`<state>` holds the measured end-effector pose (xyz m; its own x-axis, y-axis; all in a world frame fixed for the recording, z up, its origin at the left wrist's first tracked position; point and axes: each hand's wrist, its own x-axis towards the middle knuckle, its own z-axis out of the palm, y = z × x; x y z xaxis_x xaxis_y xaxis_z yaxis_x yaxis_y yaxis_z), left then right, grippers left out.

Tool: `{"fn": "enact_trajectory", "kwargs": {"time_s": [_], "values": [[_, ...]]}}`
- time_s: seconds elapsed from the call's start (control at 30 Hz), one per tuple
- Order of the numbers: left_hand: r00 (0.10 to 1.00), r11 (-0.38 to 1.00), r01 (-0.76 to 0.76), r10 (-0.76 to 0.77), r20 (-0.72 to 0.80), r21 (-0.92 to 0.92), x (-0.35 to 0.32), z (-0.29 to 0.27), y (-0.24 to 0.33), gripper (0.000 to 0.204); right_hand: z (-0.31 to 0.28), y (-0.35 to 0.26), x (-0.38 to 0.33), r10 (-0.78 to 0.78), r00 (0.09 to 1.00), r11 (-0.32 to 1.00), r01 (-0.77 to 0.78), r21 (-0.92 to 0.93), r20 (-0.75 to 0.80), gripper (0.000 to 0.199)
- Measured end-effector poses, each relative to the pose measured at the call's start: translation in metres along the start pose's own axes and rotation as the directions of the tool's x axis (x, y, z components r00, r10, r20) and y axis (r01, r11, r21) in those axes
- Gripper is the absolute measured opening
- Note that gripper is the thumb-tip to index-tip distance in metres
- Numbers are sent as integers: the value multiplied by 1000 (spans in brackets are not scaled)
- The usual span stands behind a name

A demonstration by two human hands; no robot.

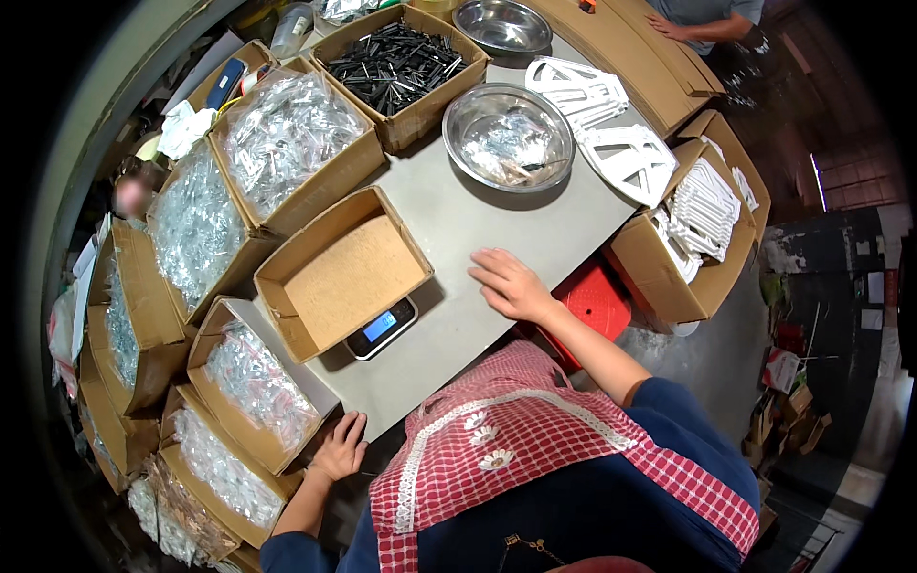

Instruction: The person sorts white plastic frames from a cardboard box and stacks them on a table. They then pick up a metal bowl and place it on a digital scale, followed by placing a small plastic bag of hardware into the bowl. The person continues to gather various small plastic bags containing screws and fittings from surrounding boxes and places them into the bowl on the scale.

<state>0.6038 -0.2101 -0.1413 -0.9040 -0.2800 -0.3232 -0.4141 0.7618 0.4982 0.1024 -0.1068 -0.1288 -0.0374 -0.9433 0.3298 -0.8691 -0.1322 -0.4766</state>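
**Right now: both hands empty, the box on the scale between them**

Right now my right hand (511,285) lies flat on the grey table (478,215), palm down, fingers loosely spread and pointing toward the empty cardboard box (342,269). It holds nothing. My left hand (339,449) rests on the near edge of the table, fingers curled a little over the rim, also holding nothing.

The empty box sits on a small digital scale (382,328), whose lit display pokes out from under the box's near corner. The box lies ahead of me and a little left, its long side running on a slant from near-left to far-right. My right hand is the nearer one, just beside the box's right corner; my left is well apart, below the scale.

To my left, cartons of clear bagged parts (256,382) crowd the table edge. Farther off stand a steel bowl (508,136) holding a few bags and a box of black parts (394,65). Another person's arm (702,27) shows at the far end.
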Motion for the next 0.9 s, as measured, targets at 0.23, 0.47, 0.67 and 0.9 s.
{"fn": "enact_trajectory", "kwargs": {"time_s": [0.23,0.47,0.67,0.9], "values": [[994,993,-96,99,-39,76,2,-9,0,61,10,3,-11,97,971,987,-121,-102,-217,31],[964,981,-163,181,-194,108,0,-9,4,60,32,-4,-27,237,887,925,-331,-188,-396,33],[911,967,-214,249,-329,140,2,-13,12,56,73,-37,-65,396,800,775,-555,-304,-451,44],[860,973,-143,214,-464,184,-13,1,18,51,113,-90,-70,456,787,665,-612,-429,-416,53]]}}
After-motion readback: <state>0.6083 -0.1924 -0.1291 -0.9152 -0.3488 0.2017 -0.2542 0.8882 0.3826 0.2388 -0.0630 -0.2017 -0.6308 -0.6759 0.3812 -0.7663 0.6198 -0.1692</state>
